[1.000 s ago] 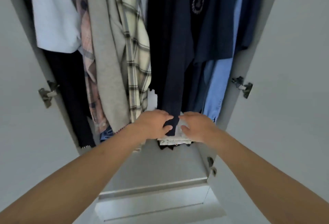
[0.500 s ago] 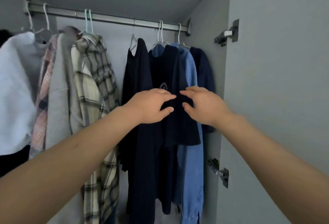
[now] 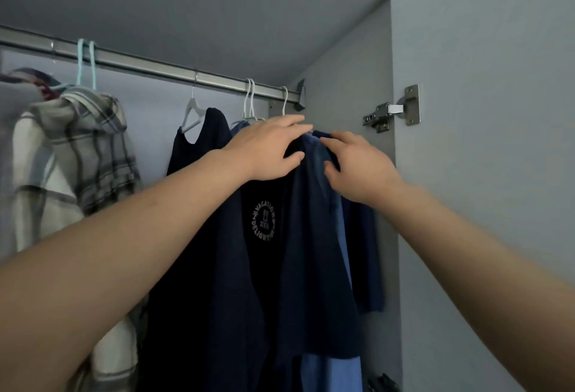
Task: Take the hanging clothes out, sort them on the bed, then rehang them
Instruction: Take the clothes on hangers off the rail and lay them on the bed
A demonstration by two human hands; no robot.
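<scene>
Dark clothes hang at the right end of the wardrobe rail (image 3: 155,65): a navy T-shirt (image 3: 264,267) with a round white logo, a light blue shirt (image 3: 339,236) behind it and a dark blue garment (image 3: 367,251) against the side wall. My left hand (image 3: 267,149) reaches over the T-shirt's shoulder with straight fingers and the thumb below. My right hand (image 3: 357,167) touches the collar area of the blue shirt with loosely bent fingers. Both hands are just under the white hanger hooks (image 3: 250,99). Neither plainly grips cloth.
Another navy garment (image 3: 199,158) hangs on a white hanger left of my hands. A cream and grey plaid shirt (image 3: 77,158) hangs further left on pale blue hangers. The open wardrobe door (image 3: 482,173) with its metal hinge (image 3: 392,110) stands close on the right.
Both hands rose from the garments' hems, past chest height, up to the shoulders just below the rail. My view tilted upward with them.
</scene>
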